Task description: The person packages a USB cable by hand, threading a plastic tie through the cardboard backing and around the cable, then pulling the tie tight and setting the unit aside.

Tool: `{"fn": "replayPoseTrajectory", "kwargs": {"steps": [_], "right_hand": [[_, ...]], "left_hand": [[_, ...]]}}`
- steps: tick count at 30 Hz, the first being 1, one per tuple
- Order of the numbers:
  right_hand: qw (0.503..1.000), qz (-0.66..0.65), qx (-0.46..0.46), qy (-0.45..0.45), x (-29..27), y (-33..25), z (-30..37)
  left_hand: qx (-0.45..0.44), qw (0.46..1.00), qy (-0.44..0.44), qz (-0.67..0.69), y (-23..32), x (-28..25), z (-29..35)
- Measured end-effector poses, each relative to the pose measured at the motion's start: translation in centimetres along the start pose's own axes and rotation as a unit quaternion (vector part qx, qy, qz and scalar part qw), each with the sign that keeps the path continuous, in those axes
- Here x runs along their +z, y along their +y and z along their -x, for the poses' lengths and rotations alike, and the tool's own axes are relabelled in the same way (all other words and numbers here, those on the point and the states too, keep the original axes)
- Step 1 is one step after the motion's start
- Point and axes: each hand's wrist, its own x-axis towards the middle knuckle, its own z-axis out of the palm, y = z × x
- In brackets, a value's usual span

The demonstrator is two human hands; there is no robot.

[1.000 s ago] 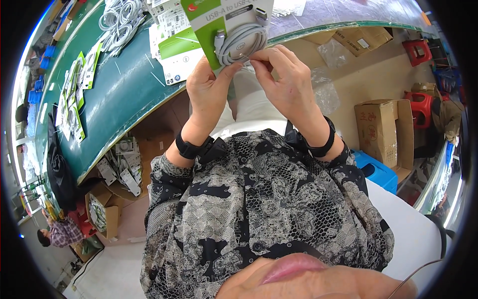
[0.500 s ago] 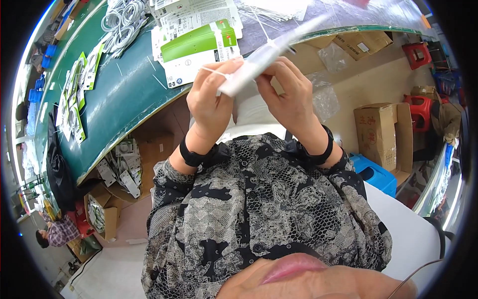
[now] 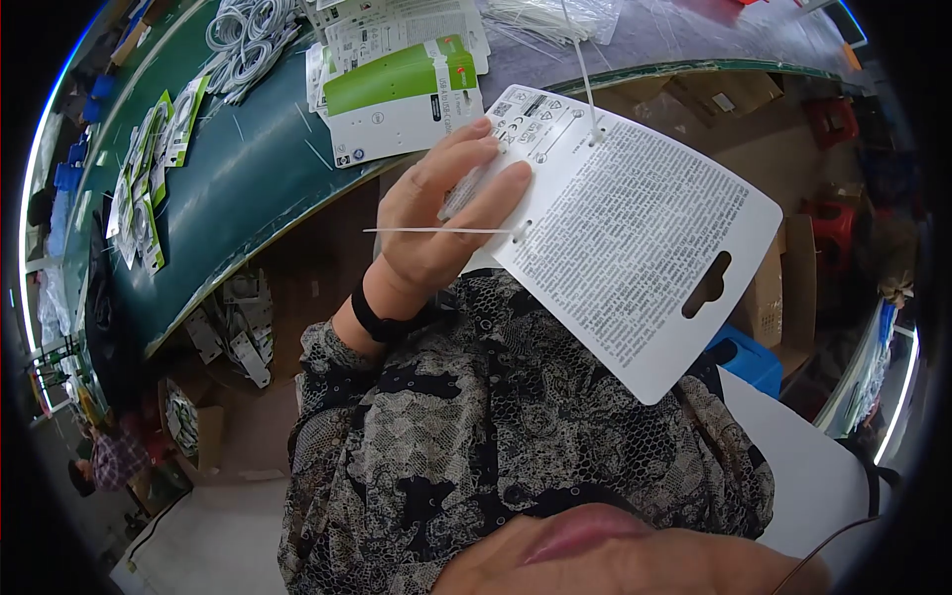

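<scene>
My left hand (image 3: 436, 218) grips the left edge of a white packaging card (image 3: 635, 238), held up close with its printed back side facing me. Fingers lie over the card's upper left corner. Two thin white zip ties poke through small holes in the card: one (image 3: 426, 230) sticks out sideways across my palm, the other (image 3: 587, 89) points up toward the table. The card has a hanging slot near its right edge. My right hand is hidden, probably behind the card. A black band sits on my left wrist.
A curved green table (image 3: 238, 188) carries a stack of green-and-white cards (image 3: 397, 89), coiled white cables (image 3: 243, 35), a bundle of zip ties (image 3: 545, 15) and packaged items along its left side. Cardboard boxes (image 3: 783, 288) and a blue box (image 3: 749, 357) stand on the floor.
The card has been flipped from its front with the coiled cable, through edge-on, to its printed back, and brought closer to me. My right hand has gone out of sight.
</scene>
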Motion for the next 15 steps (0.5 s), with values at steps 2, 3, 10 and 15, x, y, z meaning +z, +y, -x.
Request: {"fn": "replayPoseTrajectory", "kwargs": {"steps": [2,3,10,15], "right_hand": [[1.0,0.01,-0.002,-0.003,0.01,0.08,0.05],[1.0,0.014,-0.003,-0.004,0.03,0.12,0.08],[0.999,0.047,-0.01,-0.009,0.12,0.26,0.49],[0.998,0.068,-0.013,-0.012,0.14,0.22,0.67]], "left_hand": [[0.0,1.0,0.0,-0.003,0.09,0.01,-0.04],[-0.002,1.0,0.0,-0.009,0.17,0.05,-0.05],[0.032,0.997,-0.021,-0.072,0.06,-0.19,-0.14],[0.024,0.996,-0.016,-0.08,0.62,-0.08,-0.22]]}}
